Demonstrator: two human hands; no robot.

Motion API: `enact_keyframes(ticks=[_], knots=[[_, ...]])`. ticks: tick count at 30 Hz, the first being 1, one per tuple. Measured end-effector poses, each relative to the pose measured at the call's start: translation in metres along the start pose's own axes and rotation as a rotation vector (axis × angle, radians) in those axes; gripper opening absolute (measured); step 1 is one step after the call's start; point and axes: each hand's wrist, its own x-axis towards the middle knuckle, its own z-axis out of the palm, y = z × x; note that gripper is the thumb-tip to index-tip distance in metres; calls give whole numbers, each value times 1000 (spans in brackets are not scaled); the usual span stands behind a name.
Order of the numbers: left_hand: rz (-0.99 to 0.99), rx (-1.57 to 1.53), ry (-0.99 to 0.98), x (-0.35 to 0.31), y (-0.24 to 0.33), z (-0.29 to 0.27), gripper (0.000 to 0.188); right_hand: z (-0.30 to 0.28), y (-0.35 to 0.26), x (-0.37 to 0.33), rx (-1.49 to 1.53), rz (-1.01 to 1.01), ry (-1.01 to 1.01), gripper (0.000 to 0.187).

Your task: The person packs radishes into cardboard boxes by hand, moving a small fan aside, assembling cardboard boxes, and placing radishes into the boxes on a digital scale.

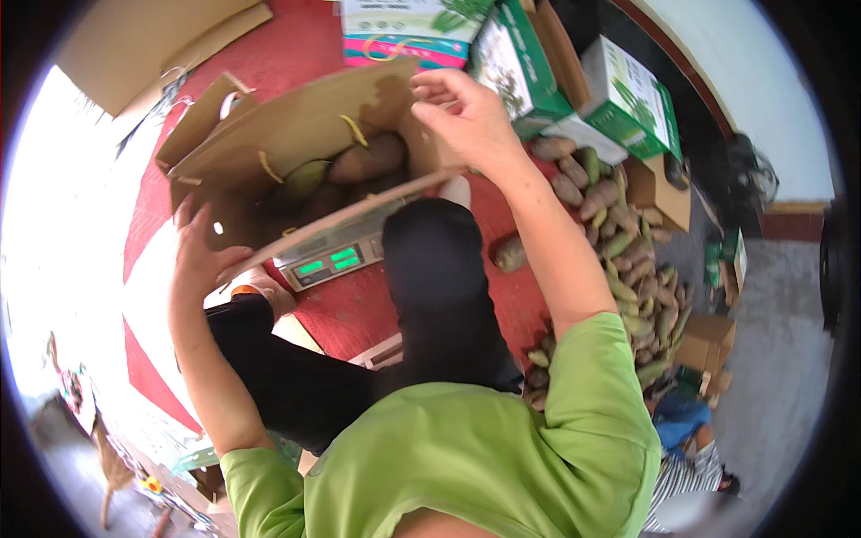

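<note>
An open cardboard box [269, 134] stands in front of me with several large brown and greenish tubers [368, 159] inside. Yellow cord loops [353, 131] hang from its far wall. Beneath its near side shows a digital scale [330, 264] with green lit figures. My left hand [199, 251] grips the box's left end at the near corner, thumb apart from the fingers. At the upper right corner of the box, my right hand [462, 115] is raised with its fingers loosely bent and apart, nothing visible between them. Whether it touches the cardboard is hard to tell.
A heap of tubers [635, 260] spreads over the floor to my right, one lone tuber [509, 255] nearer my knee. Green and white cartons [628, 99] stand at the far right. Flattened cardboard [152, 45] lies far left. Another person's striped clothing [686, 484] shows lower right.
</note>
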Motion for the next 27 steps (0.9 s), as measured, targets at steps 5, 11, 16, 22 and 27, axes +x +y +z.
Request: enact_keyframes(ticks=[5,11,16,22,27], knots=[[20,130,-47,3,14,-2,77,-37,74,-106,254,186,396,19],[102,213,-11,8,-31,4,72,19,176,-280,-123,580,52,20],[30,104,-50,13,-29,10,68,38,179,-327,-222,920,-518,37],[25,75,-74,13,-29,8,67,44,207,-343,-214,954,-369,33],[-22,106,-92,13,-16,6,67,48,221,-349,-194,949,-303,33]])
